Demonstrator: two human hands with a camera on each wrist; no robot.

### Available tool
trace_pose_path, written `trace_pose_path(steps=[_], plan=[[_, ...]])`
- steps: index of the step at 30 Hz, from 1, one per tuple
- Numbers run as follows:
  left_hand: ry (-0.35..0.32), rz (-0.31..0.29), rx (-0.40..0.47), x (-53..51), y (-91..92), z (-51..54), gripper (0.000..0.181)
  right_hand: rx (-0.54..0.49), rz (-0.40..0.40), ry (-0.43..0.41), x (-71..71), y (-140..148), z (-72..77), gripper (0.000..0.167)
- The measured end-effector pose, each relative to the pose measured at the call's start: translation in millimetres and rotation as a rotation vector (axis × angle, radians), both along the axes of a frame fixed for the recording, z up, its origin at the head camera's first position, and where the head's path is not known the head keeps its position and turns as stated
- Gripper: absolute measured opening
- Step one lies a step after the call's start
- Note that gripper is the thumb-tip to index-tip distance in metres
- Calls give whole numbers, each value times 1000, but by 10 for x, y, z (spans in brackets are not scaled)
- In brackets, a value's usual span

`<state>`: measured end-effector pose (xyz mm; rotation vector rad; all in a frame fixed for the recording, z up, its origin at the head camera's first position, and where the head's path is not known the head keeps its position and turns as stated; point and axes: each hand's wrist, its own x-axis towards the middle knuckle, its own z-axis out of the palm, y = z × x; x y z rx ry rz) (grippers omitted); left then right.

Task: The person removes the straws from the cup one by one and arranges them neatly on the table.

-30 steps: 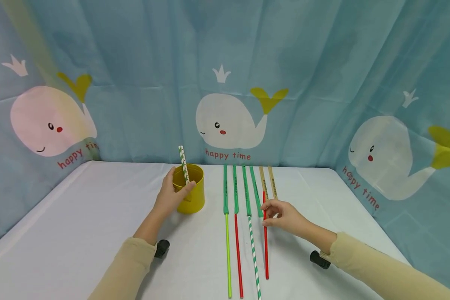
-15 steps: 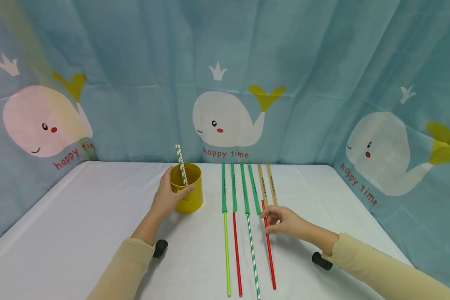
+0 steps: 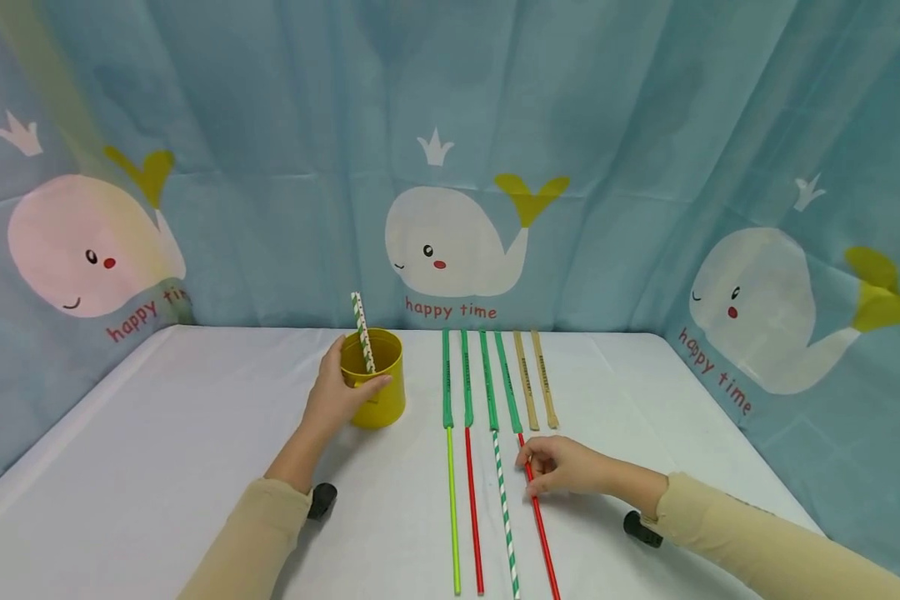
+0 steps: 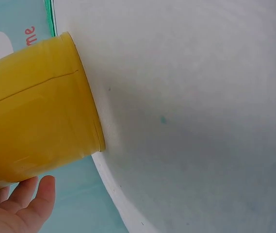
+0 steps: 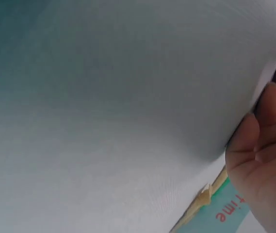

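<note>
My left hand [image 3: 336,400] grips a small yellow bucket [image 3: 387,402], thumb across its near side and fingers round its left side. White straws [image 3: 362,325] with green markings lean out of it. In the left wrist view the bucket [image 4: 40,107] stands upright on the white table. My right hand [image 3: 566,467] pinches a red straw [image 3: 546,546] between thumb and fingers, low over the table. The straw's far end meets the tip of the fourth green strip [image 3: 508,383]. In the right wrist view the hand [image 5: 268,145] hides the straw almost wholly.
Left of the red straw lie a lime straw [image 3: 453,517], another red straw [image 3: 474,517] and a green-striped straw [image 3: 506,517], each below a green strip. Two tan strips [image 3: 544,379] lie at the right. A blue curtain [image 3: 300,208] hangs behind the table [image 3: 157,450].
My right hand has drawn the red straw towards me, from across the strips to just below the fourth green one, baring the tan strips' ends. My left hand has stayed on the bucket.
</note>
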<state>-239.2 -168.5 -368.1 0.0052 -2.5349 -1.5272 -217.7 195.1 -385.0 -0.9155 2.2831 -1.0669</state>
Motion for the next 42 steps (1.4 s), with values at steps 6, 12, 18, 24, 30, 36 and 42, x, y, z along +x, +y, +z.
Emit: trace_pose_path(steps=[6,12,18,24,30,36,42], plan=[[0,8,-8,-20,7,19,103,125,7,55,-16,14,28,58],[-1,21,-18,-17,-16,37,103,236,43,146,14,-51,46,79],[-3,20,-13,-10,-32,14,103,236,12,154,50,-70,39,83],[1,20,-8,8,-40,-18,101,213,-4,131,64,-60,-6,81],[-2,12,-3,11,-25,-33,102,194,-29,75,88,-40,21,80],[1,1,8,19,-3,-36,102,134,-22,65,32,-66,162,73],[-5,6,2,-3,-1,-39,103,92,-52,134,-138,-257,376,58]])
